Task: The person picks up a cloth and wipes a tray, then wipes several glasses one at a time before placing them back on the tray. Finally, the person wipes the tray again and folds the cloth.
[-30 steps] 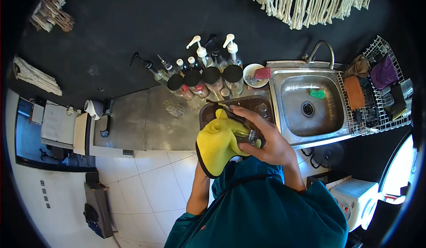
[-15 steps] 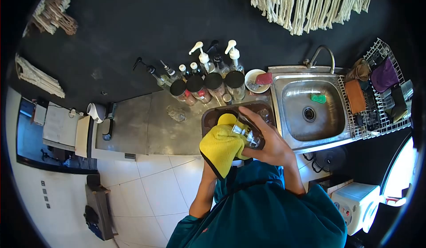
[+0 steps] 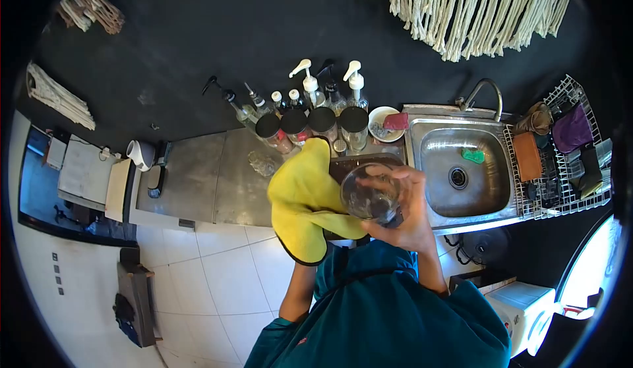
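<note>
My right hand (image 3: 410, 213) is wrapped around a clear drinking glass (image 3: 362, 200) from the right, its round end turned up toward me. A yellow microfibre cloth (image 3: 297, 203) with dark edging drapes over my left hand, hiding its fingers; only the wrist shows below. The cloth's right side meets the glass. Behind and beneath both hands lies a brown tray (image 3: 343, 168), mostly covered by them.
Several black-lidded jars (image 3: 322, 123) and pump bottles (image 3: 310, 88) line the wall. A white bowl (image 3: 374, 119) stands beside the steel sink (image 3: 432, 170), which holds a green sponge (image 3: 472, 155). A wire rack (image 3: 570, 197) is at right; a clear glass item (image 3: 261, 163) rests on the steel counter.
The glass has turned so its round end faces up. The cloth has risen and spread out to the left of the glass. My view has shifted slightly.
</note>
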Action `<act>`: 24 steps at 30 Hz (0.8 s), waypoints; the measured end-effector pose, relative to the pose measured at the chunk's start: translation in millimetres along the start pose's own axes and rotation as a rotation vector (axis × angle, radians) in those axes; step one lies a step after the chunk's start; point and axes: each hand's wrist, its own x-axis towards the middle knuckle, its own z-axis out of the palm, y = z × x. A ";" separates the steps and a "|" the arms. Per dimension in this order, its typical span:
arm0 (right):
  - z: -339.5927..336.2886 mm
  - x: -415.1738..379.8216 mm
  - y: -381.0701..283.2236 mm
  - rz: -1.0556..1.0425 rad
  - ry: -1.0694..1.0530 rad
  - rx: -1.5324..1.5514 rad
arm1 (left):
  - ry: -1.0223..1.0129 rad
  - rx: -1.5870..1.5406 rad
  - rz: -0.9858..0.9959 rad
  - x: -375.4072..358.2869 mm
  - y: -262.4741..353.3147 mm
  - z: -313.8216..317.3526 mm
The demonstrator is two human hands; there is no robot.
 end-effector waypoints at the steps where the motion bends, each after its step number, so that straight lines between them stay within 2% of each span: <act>1: 2.0 2.1 2.2 -0.143 0.029 0.008 | 0.026 -0.024 -0.039 -3.4 -1.2 0.7; 3: 6.9 6.2 4.6 -0.148 0.068 -0.046 | 0.069 -0.072 -0.120 -9.2 -4.3 3.2; 5: 10.2 14.5 7.0 -0.371 0.042 -0.327 | 0.108 -0.123 -0.201 -14.0 -8.9 7.3; 7: 15.2 17.5 3.6 -0.378 0.027 -0.424 | 0.153 -0.171 -0.285 -20.6 -13.7 10.6; 9: 17.4 18.3 2.5 -0.364 0.006 -0.536 | 0.108 -0.088 -0.228 -23.4 -24.6 13.0; 11: 17.2 16.4 1.2 -0.367 -0.002 -0.466 | 0.148 -0.407 -0.241 -22.2 -29.0 13.2; 12: 16.2 14.9 -5.6 -0.245 -0.044 -0.412 | 0.137 -0.676 -0.328 -25.3 -38.1 11.5; 13: 15.4 13.1 -11.5 -0.123 -0.085 -0.357 | 0.142 -0.675 -0.331 -23.3 -43.2 8.1; 15: 15.0 11.1 -13.6 -0.113 -0.063 -0.459 | 0.076 -0.906 -0.384 -16.0 -52.0 0.3; 16: 14.2 13.8 -11.7 -0.083 -0.088 -0.476 | 0.154 -0.736 -0.352 -16.3 -60.3 0.4; 17: 13.8 15.4 -10.1 -0.054 -0.112 -0.494 | 0.155 -0.736 -0.356 -15.0 -60.4 3.0; 19: 16.2 14.5 2.5 -0.045 -0.107 -0.466 | 0.288 -0.702 -0.393 -8.5 -58.0 5.8; 20: 19.7 13.2 10.3 -0.024 -0.050 -0.444 | 0.210 -0.820 -0.379 1.2 -37.6 8.7; 21: 23.7 12.3 19.0 -0.004 0.002 -0.421 | 0.216 -0.821 -0.370 1.1 -30.7 10.8; 22: 28.6 11.0 29.2 -0.009 -0.008 -0.417 | 0.218 -0.668 -0.307 -4.7 -26.6 14.6; 23: 34.4 8.1 40.0 0.045 0.106 -0.350 | 0.224 -0.513 -0.247 -11.0 -25.8 17.2; 24: 39.7 5.6 49.7 0.099 0.216 -0.283 | 0.282 -0.555 -0.341 -14.7 -35.4 15.6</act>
